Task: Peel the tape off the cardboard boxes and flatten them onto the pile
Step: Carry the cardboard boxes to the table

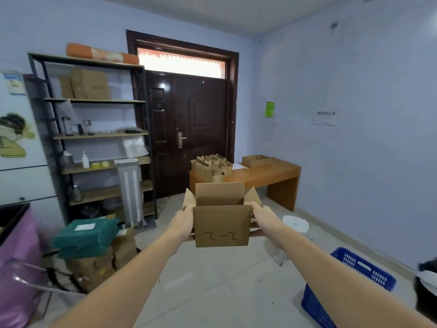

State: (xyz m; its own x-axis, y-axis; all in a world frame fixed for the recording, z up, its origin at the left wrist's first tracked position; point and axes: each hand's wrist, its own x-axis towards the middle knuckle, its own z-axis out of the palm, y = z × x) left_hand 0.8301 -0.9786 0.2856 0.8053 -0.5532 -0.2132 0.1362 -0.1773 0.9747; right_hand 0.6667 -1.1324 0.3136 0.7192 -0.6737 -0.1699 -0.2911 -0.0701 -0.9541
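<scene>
A small brown cardboard box with its top flaps open and a handwritten mark on its near face is held up in front of me at arm's length. My left hand grips its left side, and my right hand grips its right side. Behind it, on a low wooden table, stands a cluster of opened cardboard boxes and a shallow cardboard tray. No tape is visible on the held box.
A metal shelf with boxes, tape rolls and bottles stands at the left beside a dark door. Green parcels on cartons sit on the floor at the left. A blue plastic crate is at the lower right.
</scene>
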